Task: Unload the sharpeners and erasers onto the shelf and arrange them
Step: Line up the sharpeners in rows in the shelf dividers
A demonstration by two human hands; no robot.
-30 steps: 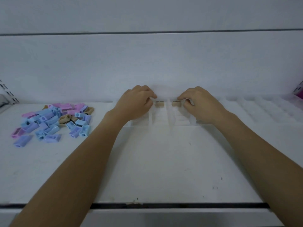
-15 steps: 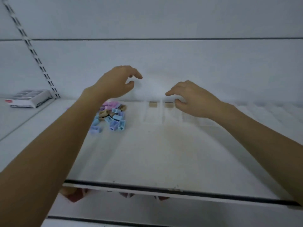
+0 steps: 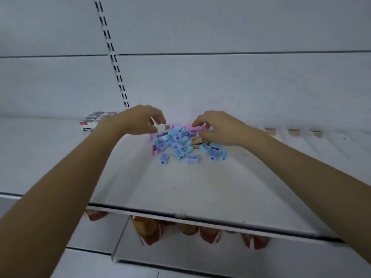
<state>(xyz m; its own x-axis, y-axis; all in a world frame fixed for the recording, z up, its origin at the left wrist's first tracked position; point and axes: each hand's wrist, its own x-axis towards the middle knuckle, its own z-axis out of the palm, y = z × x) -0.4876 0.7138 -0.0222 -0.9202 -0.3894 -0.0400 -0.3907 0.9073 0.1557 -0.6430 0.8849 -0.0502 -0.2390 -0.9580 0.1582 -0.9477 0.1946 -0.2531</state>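
Now both hands over sharpener pile — left hand spread, right hand seemingly pinching one.

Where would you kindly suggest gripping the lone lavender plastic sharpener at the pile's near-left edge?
Probably pinch the lavender plastic sharpener across its two long flat sides, coming from above. It lies flat on the white shelf, apart from the pile, hole end facing the camera.

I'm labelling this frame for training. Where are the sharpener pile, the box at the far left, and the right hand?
sharpener pile (image 3: 180, 144): head view, on a blue sharpener near the pile's middle.
box (image 3: 88, 125): head view, on its front face near the red label.
right hand (image 3: 217, 127): head view, on the back of the hand.
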